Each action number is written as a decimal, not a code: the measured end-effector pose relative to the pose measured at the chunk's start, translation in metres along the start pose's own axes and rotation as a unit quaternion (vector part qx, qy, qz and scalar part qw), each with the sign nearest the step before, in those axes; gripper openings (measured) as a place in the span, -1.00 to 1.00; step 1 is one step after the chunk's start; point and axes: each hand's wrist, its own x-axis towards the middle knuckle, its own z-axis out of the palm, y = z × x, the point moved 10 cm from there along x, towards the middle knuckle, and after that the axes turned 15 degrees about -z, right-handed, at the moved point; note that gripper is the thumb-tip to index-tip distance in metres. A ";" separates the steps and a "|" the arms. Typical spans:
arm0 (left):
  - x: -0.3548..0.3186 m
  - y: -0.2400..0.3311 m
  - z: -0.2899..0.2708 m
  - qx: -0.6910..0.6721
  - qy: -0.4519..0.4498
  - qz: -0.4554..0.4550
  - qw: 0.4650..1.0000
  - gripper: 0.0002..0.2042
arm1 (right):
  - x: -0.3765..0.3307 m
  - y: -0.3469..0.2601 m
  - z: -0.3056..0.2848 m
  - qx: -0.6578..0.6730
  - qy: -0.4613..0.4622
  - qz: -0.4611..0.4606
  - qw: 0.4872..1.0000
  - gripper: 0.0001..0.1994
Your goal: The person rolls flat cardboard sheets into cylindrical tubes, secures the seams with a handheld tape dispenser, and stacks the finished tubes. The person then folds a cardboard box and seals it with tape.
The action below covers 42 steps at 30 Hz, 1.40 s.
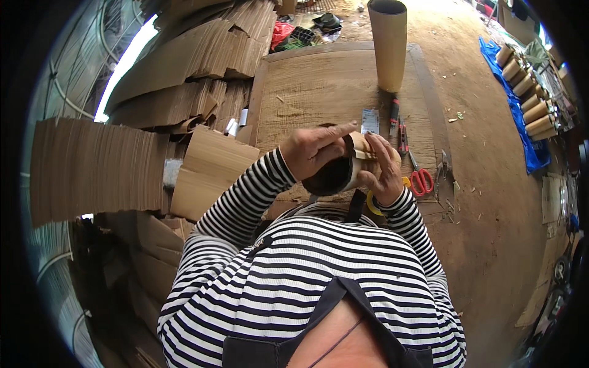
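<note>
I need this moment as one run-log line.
left hand: at open end of brown tube; right hand: on its side; second tube: upright on wooden board; red-handled scissors: on board

Well left of the left hand (308, 151), a translucent ribbed wall (78, 73) shows a bright gap (126, 69). A wooden work surface (322, 73) spreads beyond that hand; brown floor (488, 214) lies right of the right hand (385, 172).

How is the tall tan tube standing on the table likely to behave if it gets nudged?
The tube could tip fairly easily, since it stands upright and is tall for its width. It is probably light for its size, as its open top looks hollow. Its round wall suggests it might roll once down.
</note>
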 end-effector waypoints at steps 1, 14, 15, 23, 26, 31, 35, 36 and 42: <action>-0.003 0.004 -0.014 0.097 0.107 0.032 0.989 -0.39 | 0.000 0.002 0.002 -0.041 -0.029 0.007 0.999 -0.29; -0.049 -0.044 -0.018 -0.017 0.296 -0.072 0.952 -0.72 | -0.050 0.049 0.018 -0.068 0.105 0.114 0.986 -0.61; -0.053 -0.038 -0.021 0.011 0.324 -0.079 0.942 -0.73 | -0.043 0.054 0.023 -0.057 0.111 0.101 0.987 -0.64; -0.086 -0.003 -0.033 0.138 0.388 -0.143 0.900 -0.73 | -0.026 0.030 0.040 0.105 0.078 0.148 0.980 -0.69; -0.097 -0.045 -0.013 -0.081 0.372 -0.174 0.908 -0.61 | -0.023 -0.006 0.029 0.203 0.045 0.206 0.956 -0.65; -0.097 -0.057 0.011 -0.276 0.333 -0.134 0.892 -0.53 | -0.001 -0.037 0.020 0.129 -0.017 0.117 0.985 -0.64; -0.095 -0.041 0.014 -0.224 0.308 -0.129 0.916 -0.54 | 0.005 -0.055 0.015 0.032 -0.087 -0.002 0.996 -0.51; -0.095 -0.039 0.016 -0.207 0.310 -0.132 0.918 -0.54 | 0.004 -0.053 0.017 0.041 -0.117 -0.007 0.992 -0.45; -0.092 -0.013 0.027 -0.094 0.311 -0.121 0.938 -0.55 | 0.001 -0.048 0.012 0.098 -0.148 0.007 0.984 -0.38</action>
